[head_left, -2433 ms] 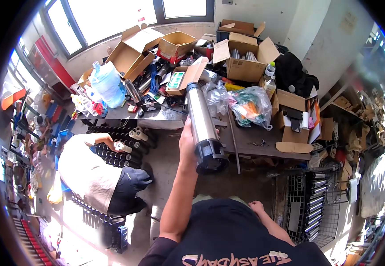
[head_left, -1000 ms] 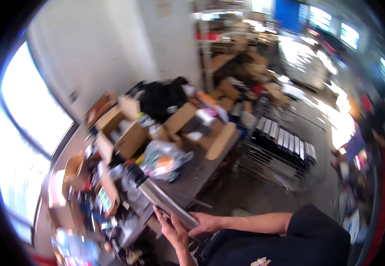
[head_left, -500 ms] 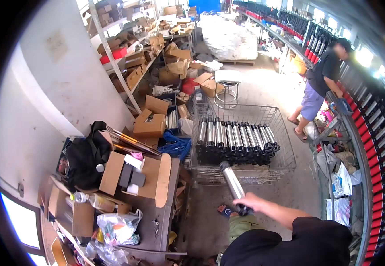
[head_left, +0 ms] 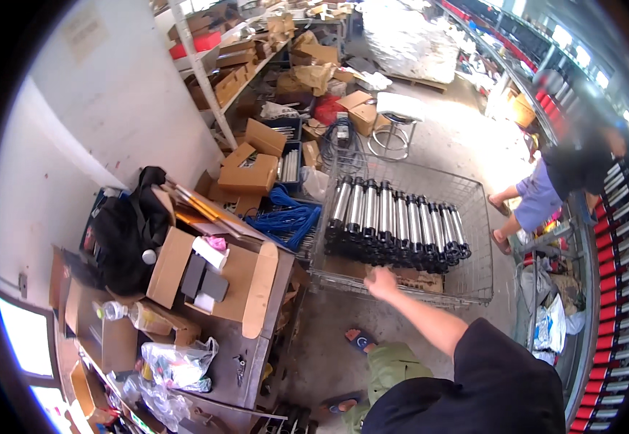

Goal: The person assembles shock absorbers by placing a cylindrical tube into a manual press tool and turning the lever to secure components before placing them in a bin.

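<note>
My right hand (head_left: 381, 283) reaches over the near rim of the wire basket (head_left: 484, 282). No part shows between its fingers, which look loosely apart, though they are small and blurred. Just beyond it, a stack of silver cylinders with black ends (head_left: 401, 224), like shock absorbers, lies side by side in the basket. Between the stack and my hand, a brown bottom sheet (head_left: 423, 281) is visible. My left hand is out of view.
At left a workbench (head_left: 256, 365) carries an opened cardboard box (head_left: 256, 289) and plastic bags (head_left: 180, 365). Blue cables (head_left: 285, 220) lie beside the basket. A stool (head_left: 399, 108) stands behind it. At right, a person (head_left: 582, 166) is by a rack of red-and-silver cylinders (head_left: 611, 289).
The silver cylinder my right hand held no longer shows in it. That hand has moved forward to the basket's near rim. My view has shifted, and the other person appears farther right.
</note>
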The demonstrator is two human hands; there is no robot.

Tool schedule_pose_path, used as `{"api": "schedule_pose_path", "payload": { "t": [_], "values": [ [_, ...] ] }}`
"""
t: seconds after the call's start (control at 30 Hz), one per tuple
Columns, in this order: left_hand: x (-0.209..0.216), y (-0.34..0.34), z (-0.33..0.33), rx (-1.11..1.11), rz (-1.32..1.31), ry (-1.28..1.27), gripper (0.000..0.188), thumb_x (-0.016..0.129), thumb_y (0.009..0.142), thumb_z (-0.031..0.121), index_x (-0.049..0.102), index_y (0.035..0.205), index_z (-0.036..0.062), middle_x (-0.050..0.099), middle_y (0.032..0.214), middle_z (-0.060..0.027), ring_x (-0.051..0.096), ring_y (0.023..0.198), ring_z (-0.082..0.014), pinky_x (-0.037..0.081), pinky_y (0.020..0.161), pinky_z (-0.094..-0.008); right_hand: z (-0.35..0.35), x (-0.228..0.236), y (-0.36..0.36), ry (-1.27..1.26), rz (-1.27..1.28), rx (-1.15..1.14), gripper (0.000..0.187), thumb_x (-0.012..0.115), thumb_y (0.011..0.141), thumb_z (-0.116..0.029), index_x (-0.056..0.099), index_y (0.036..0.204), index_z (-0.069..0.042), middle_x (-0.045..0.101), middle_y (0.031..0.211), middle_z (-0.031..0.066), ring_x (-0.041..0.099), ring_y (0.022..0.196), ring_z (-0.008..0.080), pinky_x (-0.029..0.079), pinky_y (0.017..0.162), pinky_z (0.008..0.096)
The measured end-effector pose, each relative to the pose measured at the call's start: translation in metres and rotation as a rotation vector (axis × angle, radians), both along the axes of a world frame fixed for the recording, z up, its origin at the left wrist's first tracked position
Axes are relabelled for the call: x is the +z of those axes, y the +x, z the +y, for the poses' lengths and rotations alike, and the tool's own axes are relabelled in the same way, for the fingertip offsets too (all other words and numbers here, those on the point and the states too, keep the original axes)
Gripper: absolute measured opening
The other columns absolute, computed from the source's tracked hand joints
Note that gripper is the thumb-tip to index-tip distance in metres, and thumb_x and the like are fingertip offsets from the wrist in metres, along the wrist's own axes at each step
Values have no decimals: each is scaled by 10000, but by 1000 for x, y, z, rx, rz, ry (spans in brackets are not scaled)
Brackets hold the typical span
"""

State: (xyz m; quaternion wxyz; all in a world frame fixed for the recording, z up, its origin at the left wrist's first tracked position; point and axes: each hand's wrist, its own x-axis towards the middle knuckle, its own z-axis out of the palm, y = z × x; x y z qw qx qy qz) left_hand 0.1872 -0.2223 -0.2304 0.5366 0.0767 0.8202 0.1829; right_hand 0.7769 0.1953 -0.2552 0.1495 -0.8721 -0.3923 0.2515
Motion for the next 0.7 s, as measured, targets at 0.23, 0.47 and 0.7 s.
{"api": "schedule_pose_path", "payload": {
  "t": [0.23,0.47,0.7],
  "values": [
    [-88,-48,-95,485,-139,207,185,661,904,199,683,952,22,675,832,-86,613,688,-197,527,630,-342,-98,4,-269,-61,255,518,178,752,790,-323,782,825,-151,749,823,79,738,807,239,566,715,374],
    [-184,-117,-63,-40,411,-230,449,692,817,392,683,1082,30,699,1075,-252,666,1037,-423,543,914,-500,-139,27,-418,29,327,878,308,792,865,-277,626,929,-26,623,811,45,552,696,130,504,704,296],
    [-311,-209,-39,192,574,-397,553,744,759,224,548,1235,21,535,1294,-153,558,1189,-370,505,936,-503,-161,1,-520,-78,414,1019,319,597,1002,-153,540,1261,25,621,1112,80,571,982,134,480,851,296]
  ]
}}
